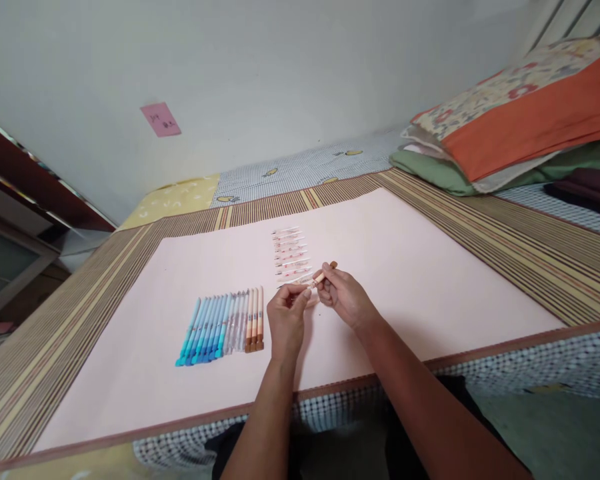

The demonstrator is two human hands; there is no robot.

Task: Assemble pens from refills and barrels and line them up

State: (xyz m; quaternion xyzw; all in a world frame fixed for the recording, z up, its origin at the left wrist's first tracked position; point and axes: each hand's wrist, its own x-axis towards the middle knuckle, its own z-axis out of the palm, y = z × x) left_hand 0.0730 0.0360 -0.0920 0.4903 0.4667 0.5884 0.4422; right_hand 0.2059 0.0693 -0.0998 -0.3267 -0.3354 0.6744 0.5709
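Note:
Above the pale pink sheet, my right hand (347, 297) is closed on a peach pen (320, 277), whose brown end (333, 265) sticks out past the fingers. My left hand (287, 320) pinches the pen's other, pale end with thumb and fingertips; the fingers partly hide whether that end is separate. Just beyond my left hand, thin pen refills (291, 252) with red marks lie in a column. To the left lies a row of pens: blue pens (205, 327), clear pens (237, 323) and peach pens with brown ends (255, 320).
The pink sheet (145, 360) lies on a striped mat (530, 267) over a bed. Folded bedding with an orange-edged pillow (530, 113) is piled at the back right. A pink note (161, 120) is stuck on the wall (280, 67) behind.

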